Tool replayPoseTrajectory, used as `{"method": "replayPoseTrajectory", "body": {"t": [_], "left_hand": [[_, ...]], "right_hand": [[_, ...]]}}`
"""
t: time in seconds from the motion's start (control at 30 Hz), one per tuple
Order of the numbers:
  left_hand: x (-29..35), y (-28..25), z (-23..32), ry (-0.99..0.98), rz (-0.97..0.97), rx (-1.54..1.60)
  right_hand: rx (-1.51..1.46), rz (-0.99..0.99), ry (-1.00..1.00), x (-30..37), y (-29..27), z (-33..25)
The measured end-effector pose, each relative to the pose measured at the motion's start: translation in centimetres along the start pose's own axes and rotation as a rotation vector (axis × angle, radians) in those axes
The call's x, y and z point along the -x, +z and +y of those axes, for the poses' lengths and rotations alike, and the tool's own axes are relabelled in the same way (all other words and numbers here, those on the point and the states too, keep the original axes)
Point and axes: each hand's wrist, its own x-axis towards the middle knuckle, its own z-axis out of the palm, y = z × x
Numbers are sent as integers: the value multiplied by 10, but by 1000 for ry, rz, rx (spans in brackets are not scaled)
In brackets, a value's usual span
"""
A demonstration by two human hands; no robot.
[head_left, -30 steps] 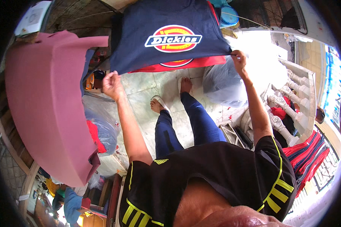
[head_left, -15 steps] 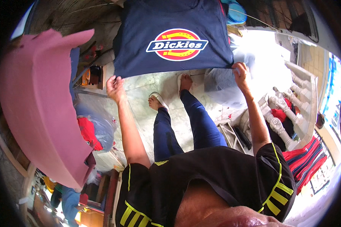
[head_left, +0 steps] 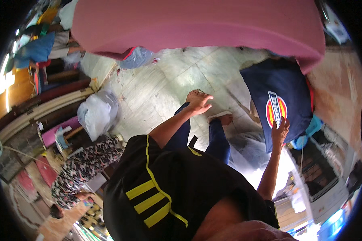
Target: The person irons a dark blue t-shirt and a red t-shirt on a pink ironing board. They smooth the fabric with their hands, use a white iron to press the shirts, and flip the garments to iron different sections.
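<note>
A navy shirt point(head_left: 258, 90) with a round red, yellow and white print hangs spread out at the right, its lower hem facing the middle of the floor. My right hand point(head_left: 280, 131) is over the print's near edge with its fingers loosely bent and apart; whether it touches the cloth I cannot tell. My left hand point(head_left: 199, 105) is in the air over my feet, fingers spread, holding nothing, well away from the shirt. Across the far side stretches a pink padded board point(head_left: 205, 28), and the shirt's far end lies close to its right corner.
A clear plastic bag point(head_left: 98, 112) stands on the floor at the left. Another person in patterned clothing point(head_left: 82, 170) bends at the lower left. Clear plastic point(head_left: 247, 150) lies beneath the shirt's hem. Blue tubs point(head_left: 305, 136) stand beyond the shirt at right.
My view has turned left, so the pink board is now ahead and the shirt at the right. Both hands have let go of the shirt's hem; the left has moved away from it.
</note>
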Motion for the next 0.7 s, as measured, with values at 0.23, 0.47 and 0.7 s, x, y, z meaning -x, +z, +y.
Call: {"method": "replayPoseTrajectory", "body": {"t": [0.23, 0.47, 0.7], "left_hand": [[92, -48, -149, -584, 259, 422], [132, -99, -271, -722, 595, 466], [109, -162, -383, -766, 864, 377]], "right_hand": [[-539, 4, -705, -84, -150, -349], [-55, 215, -1062, -194, -187, -593], [245, 207, -963, -264, -141, -615]]}}
